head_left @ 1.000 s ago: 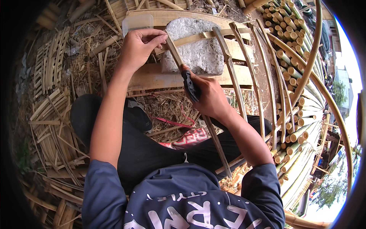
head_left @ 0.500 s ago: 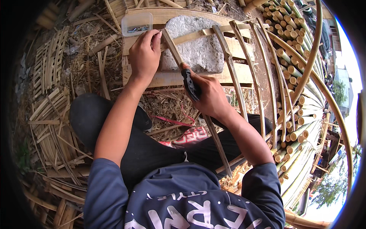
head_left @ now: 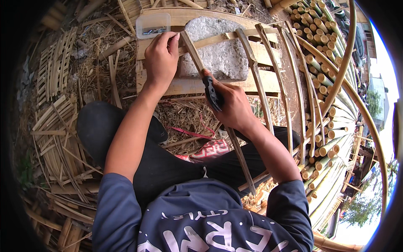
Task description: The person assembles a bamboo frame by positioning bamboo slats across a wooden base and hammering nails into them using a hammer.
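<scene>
The fingers [head_left: 170, 42] of my left hand [head_left: 161, 59] are pinching together at the far end of the bamboo slat [head_left: 194, 48], just where it is crossing the top edge of the grey stone block [head_left: 220, 52]; whether they are gripping the slat itself or something tiny against it, I cannot tell. My right hand [head_left: 231, 107] is clenching a dark-handled tool [head_left: 212, 92] around the middle of the same slat, the fingers wrapping fully around the handle.

In the head view, I am judging the work as partly done: several curved slats are already lying in place across the wooden frame [head_left: 184, 86] on the right side, while this slat is running loose from the stone down past my knee, so its fixing looks unfinished. The slat is lying between both hands, touching each. A clear plastic box [head_left: 153, 25] holding small metal pieces is sitting near the frame's far left corner, just beyond my left fingertips. Cut bamboo poles [head_left: 319, 67] are stacking up to the right.
</scene>
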The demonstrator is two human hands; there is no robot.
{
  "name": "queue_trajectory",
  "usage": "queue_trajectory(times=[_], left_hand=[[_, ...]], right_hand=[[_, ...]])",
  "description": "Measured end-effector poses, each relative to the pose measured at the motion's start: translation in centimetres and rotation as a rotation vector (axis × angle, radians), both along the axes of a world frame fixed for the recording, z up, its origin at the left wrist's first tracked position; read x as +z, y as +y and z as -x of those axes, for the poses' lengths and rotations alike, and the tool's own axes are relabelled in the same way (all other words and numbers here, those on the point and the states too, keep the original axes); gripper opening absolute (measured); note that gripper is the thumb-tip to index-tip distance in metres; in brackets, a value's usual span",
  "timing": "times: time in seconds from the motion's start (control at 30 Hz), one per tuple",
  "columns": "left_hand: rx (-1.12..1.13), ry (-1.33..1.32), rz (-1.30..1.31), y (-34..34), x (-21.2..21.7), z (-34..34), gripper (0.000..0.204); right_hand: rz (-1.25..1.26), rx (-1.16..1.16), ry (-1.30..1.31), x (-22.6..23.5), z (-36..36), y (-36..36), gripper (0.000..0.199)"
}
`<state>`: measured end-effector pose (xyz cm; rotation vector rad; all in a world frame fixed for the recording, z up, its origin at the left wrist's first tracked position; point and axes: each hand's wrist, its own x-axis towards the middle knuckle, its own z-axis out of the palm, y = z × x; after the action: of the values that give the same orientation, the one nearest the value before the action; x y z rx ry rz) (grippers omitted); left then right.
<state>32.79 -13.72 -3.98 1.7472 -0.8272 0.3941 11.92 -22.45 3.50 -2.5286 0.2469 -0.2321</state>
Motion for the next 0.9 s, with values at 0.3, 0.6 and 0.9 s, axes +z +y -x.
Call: queue_trajectory(times=[0.3, 0.6, 0.9], left_hand=[[0.005, -0.008, -0.013, 0.02, -0.1, -0.22, 0.011], [-0.006, 0.029, -0.036, 0.02, -0.16, -0.18, 0.01], [-0.012, 0.039, -0.032, 0.03, 0.02, -0.09, 0.01]], right_hand=[[0.01, -0.005, 0.021, 0.05, 0.1, 0.01, 0.077], [0.004, -0.026, 0.039, -0.32, 0.34, -0.09, 0.079], [-0.023, -0.019, 0.074, -0.21, 0.31, -0.04, 0.077]])
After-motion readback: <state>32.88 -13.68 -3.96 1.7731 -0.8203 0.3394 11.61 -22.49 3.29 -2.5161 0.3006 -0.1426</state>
